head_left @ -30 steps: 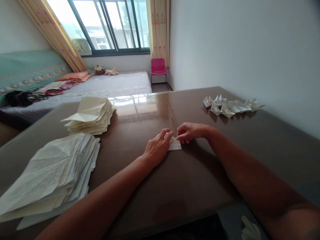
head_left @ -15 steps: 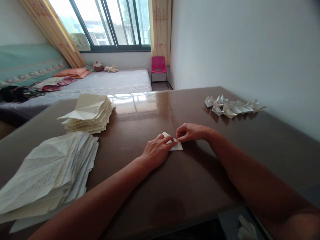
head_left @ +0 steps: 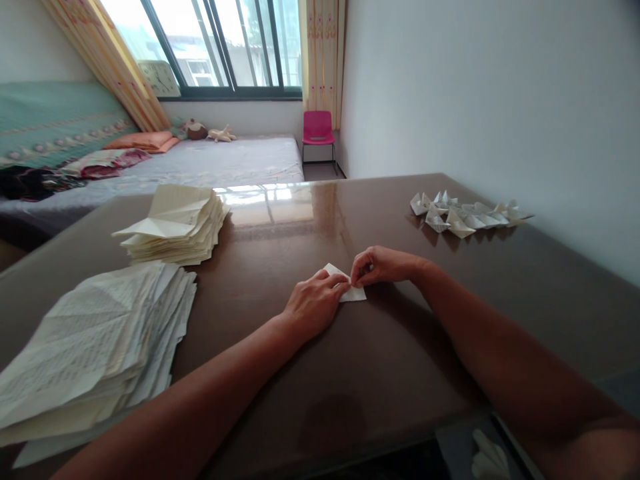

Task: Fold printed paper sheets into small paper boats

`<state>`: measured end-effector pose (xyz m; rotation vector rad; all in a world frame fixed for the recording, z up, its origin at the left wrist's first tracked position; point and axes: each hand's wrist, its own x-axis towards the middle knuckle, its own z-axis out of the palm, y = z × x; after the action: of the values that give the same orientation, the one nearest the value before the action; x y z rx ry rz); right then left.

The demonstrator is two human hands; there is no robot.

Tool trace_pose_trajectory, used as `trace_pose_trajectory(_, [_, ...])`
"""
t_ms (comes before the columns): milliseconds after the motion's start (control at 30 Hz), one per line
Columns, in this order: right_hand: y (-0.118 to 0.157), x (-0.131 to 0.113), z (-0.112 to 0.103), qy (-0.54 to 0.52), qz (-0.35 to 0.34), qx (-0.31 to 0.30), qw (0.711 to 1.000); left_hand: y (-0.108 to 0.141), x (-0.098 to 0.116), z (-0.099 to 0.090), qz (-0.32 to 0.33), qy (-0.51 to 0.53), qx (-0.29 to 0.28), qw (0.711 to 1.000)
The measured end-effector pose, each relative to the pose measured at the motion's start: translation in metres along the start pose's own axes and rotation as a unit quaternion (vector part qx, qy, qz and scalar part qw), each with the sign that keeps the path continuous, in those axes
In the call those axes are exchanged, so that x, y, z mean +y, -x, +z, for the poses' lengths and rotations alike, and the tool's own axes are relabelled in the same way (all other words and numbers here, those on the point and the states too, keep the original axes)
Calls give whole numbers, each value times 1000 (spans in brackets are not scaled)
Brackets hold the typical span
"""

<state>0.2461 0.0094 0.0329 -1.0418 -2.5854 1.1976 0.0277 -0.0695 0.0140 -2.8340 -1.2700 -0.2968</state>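
Observation:
A small folded piece of white paper (head_left: 357,294) lies on the brown table in front of me, partly covered by both hands. My left hand (head_left: 315,300) rests over its left side, with the fingers bent and the fingertips gripping it near the middle. From the right, my right hand (head_left: 381,265) is closed in a pinch at the paper's upper right edge, its fingertips almost meeting those of the left. One corner of the paper shows to the right below the fingers, another above the left hand.
Printed sheets in a stack (head_left: 90,333) lie at the left front, with a stack of yellowish sheets (head_left: 175,227) behind. Several folded paper shapes (head_left: 465,217) sit at the right back of the table (head_left: 280,260). A bed (head_left: 240,157) and pink chair (head_left: 317,127) stand beyond.
The fingers of both hands have shifted slightly at the paper, the right hand's pinch a little to the left. The paper stays almost where it was.

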Motion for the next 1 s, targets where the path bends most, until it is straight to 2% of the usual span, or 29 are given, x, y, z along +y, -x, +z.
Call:
trace_pose_trajectory(133, [0,-4,3,-10,-25,10,1000,-1,3,-2,-22,-7,-4,1000])
trace_pose_trajectory(333, [1,-5,5,-52,3,28,998,-2,2,-2,-7,-6,-13,1000])
trace_pose_trajectory(533, [4,-1,4,-174,31,-10,984,0,-3,-6,17,-12,-44,999])
trace_pose_trajectory(633, [3,-3,5,-183,33,-11,983,0,-3,-8,17,-14,-49,999])
trace_pose_trajectory(700, [2,-3,4,-170,37,4,985,0,-2,-8,14,-11,-53,998])
trace_pose_trajectory(767, [1,0,3,-135,38,43,989,-1,-2,-8,11,-6,-58,998])
trace_pose_trajectory(867, [0,7,-1,-27,31,91,995,-1,-1,-9,8,-1,-60,998])
trace_pose_trajectory(1000, [1,15,-3,111,-9,108,988,-1,-2,-9,9,1,-55,998])
